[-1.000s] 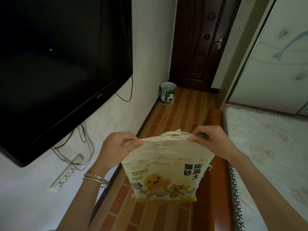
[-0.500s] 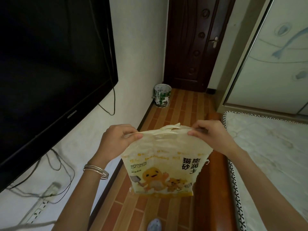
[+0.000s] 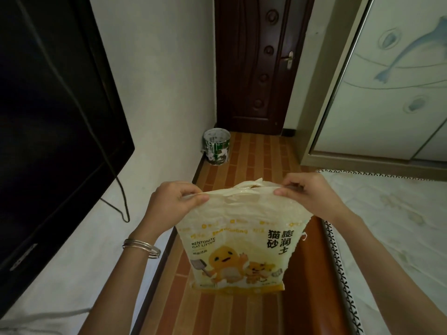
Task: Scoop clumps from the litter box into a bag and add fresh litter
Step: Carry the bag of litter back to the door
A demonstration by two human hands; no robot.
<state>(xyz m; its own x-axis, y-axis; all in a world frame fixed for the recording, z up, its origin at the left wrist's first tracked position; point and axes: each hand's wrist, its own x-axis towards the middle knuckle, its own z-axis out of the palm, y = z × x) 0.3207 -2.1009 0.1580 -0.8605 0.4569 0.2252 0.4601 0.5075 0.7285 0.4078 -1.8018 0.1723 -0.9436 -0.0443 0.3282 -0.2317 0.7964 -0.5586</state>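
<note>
Above the brick-patterned floor, between the white wall and the bed's wooden edge, hangs the litter bag. The left hand and right hand each pinch 1 top corner, thumbs pressed against curled fingers.

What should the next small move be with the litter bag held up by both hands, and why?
Probably pull the two top edges apart to open the mouth. The left hand and right hand each pinch an upper corner of the cat litter bag, which hangs upright above the floor, its top only slightly parted. No litter box is in view, so pouring looks premature.
</note>
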